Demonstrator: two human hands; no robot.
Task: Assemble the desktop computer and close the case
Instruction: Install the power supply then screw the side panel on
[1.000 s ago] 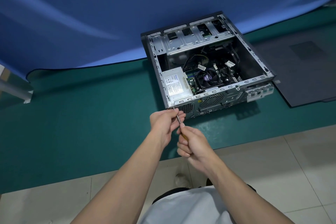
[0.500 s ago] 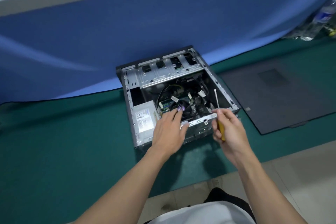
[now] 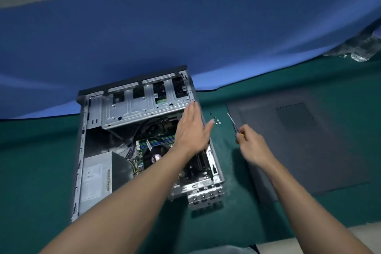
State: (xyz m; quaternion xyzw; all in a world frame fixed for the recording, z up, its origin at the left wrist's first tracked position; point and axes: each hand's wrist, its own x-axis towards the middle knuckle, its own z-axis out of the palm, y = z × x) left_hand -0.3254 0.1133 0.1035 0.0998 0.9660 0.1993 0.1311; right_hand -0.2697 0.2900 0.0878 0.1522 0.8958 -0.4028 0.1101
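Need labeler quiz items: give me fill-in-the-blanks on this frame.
1. The right hand grips a yellow-handled ____.
2. The dark grey side panel lies on the green mat, ____ of the open metal computer case.
3. The straight-fingered left hand extends towards small silver ____ on the mat.
Missing: screwdriver; right; screws.

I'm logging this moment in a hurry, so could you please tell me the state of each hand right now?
Left hand: open, fingers straight, over the case.
Right hand: holding the screwdriver.

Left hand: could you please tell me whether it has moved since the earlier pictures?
Yes. The left hand has moved from the case's near rim across to its right wall, toward the screws.
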